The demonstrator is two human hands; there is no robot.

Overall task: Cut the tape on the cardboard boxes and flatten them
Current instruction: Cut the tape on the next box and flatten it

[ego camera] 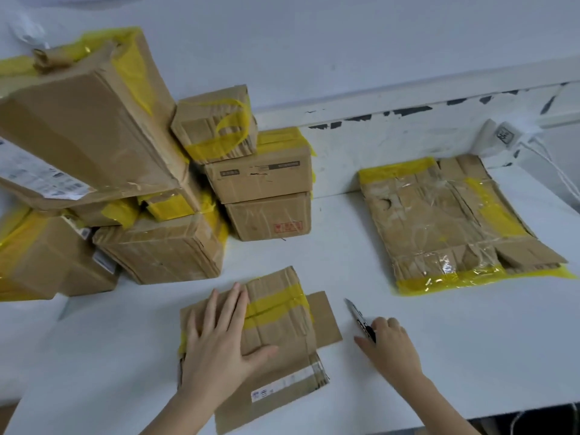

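Observation:
A small cardboard box (282,334) with a yellow tape band lies pressed flat on the white table, near the front edge. My left hand (219,343) rests palm down on its left half, fingers spread. To its right, my right hand (392,346) grips a utility knife (359,318) with the blade pointing away from me, a little apart from the box. A flattened box (445,221) with yellow and clear tape lies at the right. A pile of taped cardboard boxes (157,183) stands at the left.
The white table (470,356) meets a white wall ledge (376,142) at the back. A white power strip (502,136) with cables sits at the back right corner. The table's front edge runs at the lower right.

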